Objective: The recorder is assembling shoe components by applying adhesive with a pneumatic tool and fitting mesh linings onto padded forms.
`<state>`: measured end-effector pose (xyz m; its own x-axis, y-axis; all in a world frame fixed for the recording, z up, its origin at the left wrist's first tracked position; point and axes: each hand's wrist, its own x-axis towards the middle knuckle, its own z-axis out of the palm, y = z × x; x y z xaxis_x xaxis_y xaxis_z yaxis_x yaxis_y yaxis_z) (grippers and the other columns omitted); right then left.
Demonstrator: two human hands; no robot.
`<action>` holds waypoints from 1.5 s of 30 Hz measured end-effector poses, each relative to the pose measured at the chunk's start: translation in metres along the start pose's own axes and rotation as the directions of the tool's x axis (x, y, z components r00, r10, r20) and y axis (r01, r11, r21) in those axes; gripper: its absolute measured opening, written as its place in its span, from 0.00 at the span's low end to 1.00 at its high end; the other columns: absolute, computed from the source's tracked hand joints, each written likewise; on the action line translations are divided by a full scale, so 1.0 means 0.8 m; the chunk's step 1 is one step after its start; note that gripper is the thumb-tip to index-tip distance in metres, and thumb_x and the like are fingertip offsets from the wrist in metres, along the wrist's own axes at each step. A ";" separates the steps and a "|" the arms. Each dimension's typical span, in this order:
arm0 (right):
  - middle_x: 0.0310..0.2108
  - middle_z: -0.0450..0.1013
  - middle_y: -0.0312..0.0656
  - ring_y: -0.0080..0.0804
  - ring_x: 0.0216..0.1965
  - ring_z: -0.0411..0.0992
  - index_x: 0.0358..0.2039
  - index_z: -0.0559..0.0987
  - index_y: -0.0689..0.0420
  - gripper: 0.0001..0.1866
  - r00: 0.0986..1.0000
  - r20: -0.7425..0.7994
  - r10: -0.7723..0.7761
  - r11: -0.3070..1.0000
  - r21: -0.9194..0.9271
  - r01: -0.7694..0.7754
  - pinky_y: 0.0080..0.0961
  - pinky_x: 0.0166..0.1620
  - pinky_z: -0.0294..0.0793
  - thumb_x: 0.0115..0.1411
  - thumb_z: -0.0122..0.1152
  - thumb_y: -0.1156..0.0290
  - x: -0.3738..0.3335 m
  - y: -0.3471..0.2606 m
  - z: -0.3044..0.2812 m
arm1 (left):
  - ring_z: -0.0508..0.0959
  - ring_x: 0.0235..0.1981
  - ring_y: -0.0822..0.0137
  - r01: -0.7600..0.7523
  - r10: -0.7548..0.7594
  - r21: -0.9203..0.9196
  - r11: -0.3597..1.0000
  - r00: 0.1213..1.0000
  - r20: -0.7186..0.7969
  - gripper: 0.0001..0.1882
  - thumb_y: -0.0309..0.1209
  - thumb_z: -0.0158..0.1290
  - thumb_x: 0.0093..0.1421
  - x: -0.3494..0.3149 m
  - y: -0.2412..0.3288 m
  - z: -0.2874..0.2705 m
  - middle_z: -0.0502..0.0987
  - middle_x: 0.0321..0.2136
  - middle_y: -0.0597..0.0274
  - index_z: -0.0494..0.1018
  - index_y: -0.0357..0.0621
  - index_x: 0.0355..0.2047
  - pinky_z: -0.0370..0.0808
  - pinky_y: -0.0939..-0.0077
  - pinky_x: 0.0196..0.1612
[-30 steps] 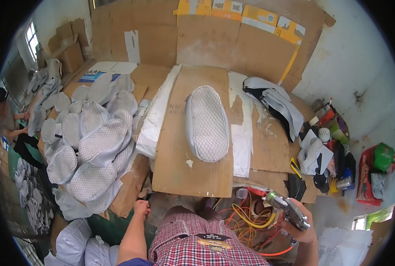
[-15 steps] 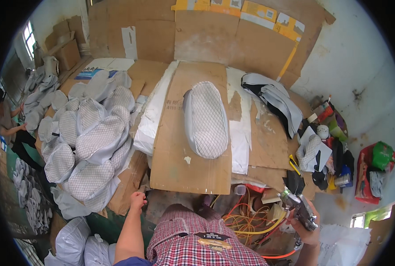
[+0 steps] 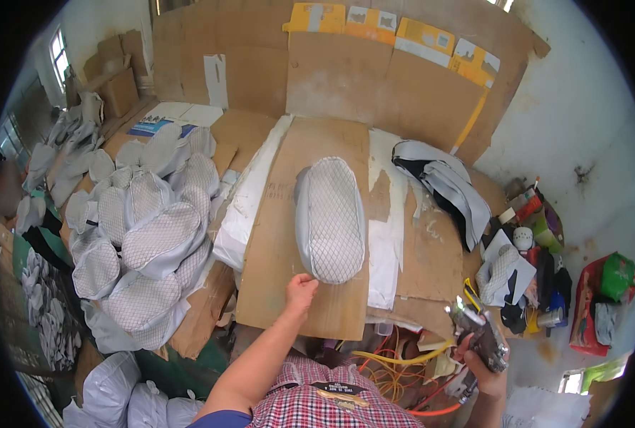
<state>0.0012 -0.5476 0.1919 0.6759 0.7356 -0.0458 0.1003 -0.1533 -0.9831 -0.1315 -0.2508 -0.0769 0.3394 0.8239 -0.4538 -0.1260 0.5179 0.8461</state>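
A grey oval padded cover (image 3: 334, 221) with a diamond-mesh face lies lengthwise on a brown cardboard sheet (image 3: 267, 299). At its near end is my left hand (image 3: 301, 292), fingers closed together; what they hold, if anything, is hidden. Off to the right of the board, my right hand (image 3: 485, 367) grips a silver metal spray gun (image 3: 478, 332). An orange hose (image 3: 438, 411) runs near the bottom of that hand.
A heap of similar mesh covers (image 3: 160, 235) fills the left side. Folded grey-and-black pieces (image 3: 446, 185) lie right of the board. Farther right are a yellow-handled cutter (image 3: 471, 294) and a red bag (image 3: 588, 314). Tangled hoses (image 3: 396, 364) hang below. Another person stands far left.
My left hand has moved up and right, from beside the board to the cover's near end. My right hand still grips the spray gun. The whole view has shifted slightly.
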 end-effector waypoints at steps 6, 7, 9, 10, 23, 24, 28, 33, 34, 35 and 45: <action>0.29 0.71 0.43 0.29 0.29 0.72 0.54 0.61 0.61 0.33 0.952 0.306 0.012 0.971 -0.230 0.061 0.26 0.34 0.74 0.46 0.58 0.85 0.024 0.025 -0.047 | 0.69 0.18 0.75 0.075 -0.066 0.071 0.995 0.991 -0.113 0.06 0.26 0.55 0.50 0.002 0.001 0.029 0.71 0.19 0.65 0.69 0.39 0.26 0.66 0.82 0.21; 0.30 0.72 0.40 0.24 0.29 0.71 0.52 0.64 0.63 0.30 0.958 0.287 0.015 0.987 -0.160 0.033 0.21 0.34 0.71 0.45 0.58 0.84 0.033 0.028 -0.044 | 0.69 0.18 0.75 0.072 -0.062 0.079 0.994 0.991 -0.119 0.06 0.26 0.55 0.50 0.003 -0.001 0.032 0.71 0.19 0.65 0.69 0.39 0.26 0.66 0.82 0.21; 0.29 0.71 0.37 0.20 0.29 0.70 0.49 0.66 0.64 0.28 0.960 0.272 -0.060 0.998 0.045 0.050 0.18 0.33 0.70 0.45 0.58 0.85 0.063 0.030 -0.029 | 0.69 0.17 0.75 0.048 -0.020 0.131 0.990 0.978 -0.207 0.06 0.26 0.55 0.50 0.005 -0.003 0.031 0.70 0.18 0.65 0.68 0.39 0.25 0.66 0.82 0.20; 0.28 0.70 0.37 0.20 0.27 0.69 0.50 0.65 0.64 0.27 0.971 0.228 -0.067 0.996 0.068 0.053 0.19 0.32 0.70 0.47 0.57 0.85 0.079 0.034 -0.022 | 0.69 0.17 0.75 0.042 -0.010 0.138 0.990 0.975 -0.222 0.06 0.26 0.55 0.50 0.009 -0.006 0.028 0.70 0.18 0.65 0.68 0.39 0.25 0.66 0.82 0.20; 0.48 0.63 0.52 0.43 0.49 0.64 0.53 0.61 0.60 0.35 0.930 0.211 -0.301 0.566 -0.746 0.352 0.31 0.49 0.66 0.44 0.65 0.71 0.270 0.276 0.043 | 0.73 0.23 0.63 0.204 -0.229 -0.297 0.933 0.972 -0.053 0.04 0.25 0.47 0.51 -0.013 0.144 0.077 0.71 0.24 0.55 0.66 0.36 0.26 0.77 0.70 0.28; 0.48 0.63 0.52 0.43 0.49 0.64 0.53 0.61 0.60 0.35 0.930 0.210 -0.302 0.580 -0.733 0.354 0.31 0.49 0.66 0.44 0.65 0.71 0.276 0.275 0.062 | 0.73 0.25 0.62 0.222 -0.250 -0.343 0.913 0.968 -0.038 0.04 0.25 0.47 0.51 -0.010 0.151 0.074 0.71 0.25 0.55 0.66 0.36 0.26 0.77 0.70 0.28; 0.44 0.68 0.45 0.36 0.46 0.66 0.47 0.68 0.60 0.23 0.807 0.575 0.136 0.898 0.273 -0.346 0.29 0.50 0.66 0.51 0.62 0.69 0.276 0.245 0.154 | 0.73 0.24 0.62 0.224 -0.252 -0.390 0.893 0.967 -0.023 0.03 0.24 0.47 0.51 -0.008 0.169 0.089 0.71 0.24 0.56 0.66 0.37 0.25 0.77 0.70 0.28; 0.31 0.71 0.32 0.22 0.33 0.68 0.33 0.75 0.58 0.06 0.914 0.400 0.072 0.566 0.738 -0.367 0.22 0.41 0.67 0.54 0.59 0.72 0.284 0.265 0.198 | 0.74 0.24 0.62 0.286 -0.294 -0.342 0.895 0.955 0.029 0.03 0.23 0.48 0.50 0.001 0.157 0.083 0.71 0.24 0.56 0.66 0.37 0.25 0.78 0.69 0.28; 0.31 0.71 0.32 0.22 0.33 0.68 0.33 0.75 0.58 0.06 0.907 0.416 0.068 0.571 0.729 -0.378 0.22 0.41 0.67 0.54 0.59 0.72 0.281 0.262 0.202 | 0.74 0.24 0.62 0.282 -0.288 -0.325 0.902 0.957 0.032 0.03 0.23 0.48 0.50 0.003 0.157 0.075 0.72 0.25 0.55 0.66 0.37 0.25 0.78 0.69 0.27; 0.29 0.71 0.31 0.20 0.31 0.66 0.31 0.76 0.59 0.05 0.932 0.350 0.094 0.708 0.635 -0.310 0.20 0.37 0.65 0.54 0.58 0.73 0.275 0.258 0.203 | 0.74 0.24 0.62 0.269 -0.273 -0.307 0.913 0.962 0.033 0.03 0.23 0.48 0.50 0.008 0.159 0.067 0.72 0.25 0.55 0.66 0.38 0.25 0.78 0.69 0.27; 0.26 0.68 0.31 0.17 0.24 0.65 0.37 0.70 0.56 0.09 0.984 -0.054 -0.168 0.722 0.673 0.159 0.18 0.25 0.65 0.56 0.53 0.70 0.258 0.104 0.197 | 0.75 0.20 0.66 -0.009 0.086 -0.507 0.862 0.988 0.129 0.02 0.26 0.50 0.47 -0.037 0.356 0.022 0.74 0.21 0.60 0.68 0.43 0.24 0.74 0.74 0.23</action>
<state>0.0339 -0.3043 0.0729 0.6876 0.7145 0.1292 -0.3114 0.4510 -0.8364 -0.1606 -0.1318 0.1821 0.4447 0.8289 -0.3394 -0.5840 0.5556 0.5917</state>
